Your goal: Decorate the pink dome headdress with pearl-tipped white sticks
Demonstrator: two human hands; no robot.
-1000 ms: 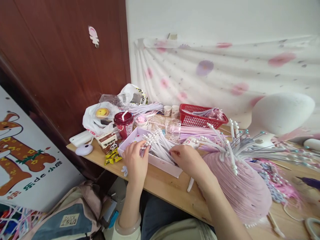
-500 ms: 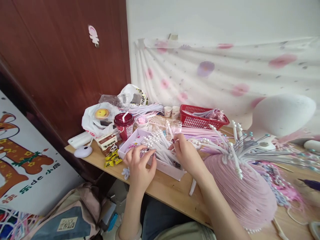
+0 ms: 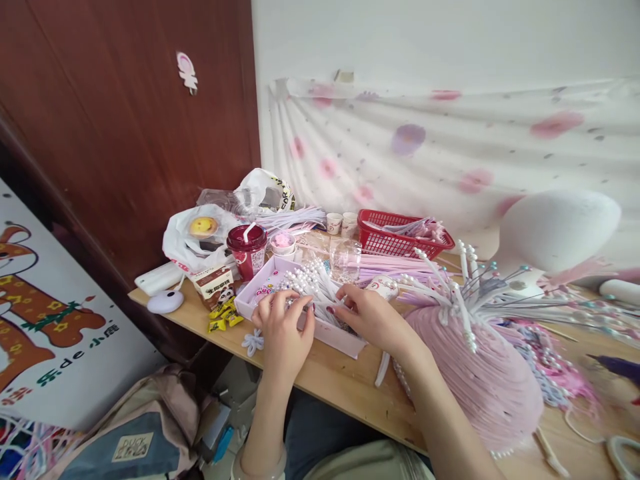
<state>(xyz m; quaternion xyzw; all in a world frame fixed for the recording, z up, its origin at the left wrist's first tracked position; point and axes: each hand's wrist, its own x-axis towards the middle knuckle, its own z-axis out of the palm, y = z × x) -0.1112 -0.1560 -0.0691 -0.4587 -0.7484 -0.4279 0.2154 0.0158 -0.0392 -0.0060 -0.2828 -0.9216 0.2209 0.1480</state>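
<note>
A bundle of white pipe cleaners tipped with pearl beads (image 3: pixel 313 279) lies in a shallow lilac box (image 3: pixel 345 340). My left hand (image 3: pixel 283 327) arches over the box's near side by the beaded ends, thumb and fingers apart. At the other end of the bundle, my right hand (image 3: pixel 373 317) reaches in with bent fingers, thumb and forefinger apart over the stems. I see nothing held in it, though its fingertips are partly hidden. Right of the box stands a pink dome wound in fluffy strands (image 3: pixel 480 380), with beaded white stems sticking out of its top.
Behind the box stand a red lidded cup (image 3: pixel 247 257), small paper cups (image 3: pixel 334 223) and a red basket (image 3: pixel 400 243). A brown snack box (image 3: pixel 214 287) and yellow packets (image 3: pixel 225 315) sit left. A white foam head form (image 3: pixel 560 227) is at back right. The table's front edge (image 3: pixel 345 403) is close.
My right hand has lowered toward the bundle; the beaded white pipe cleaner it held upright no longer stands in its fingers. My left hand stays at the box. The view has shifted slightly.
</note>
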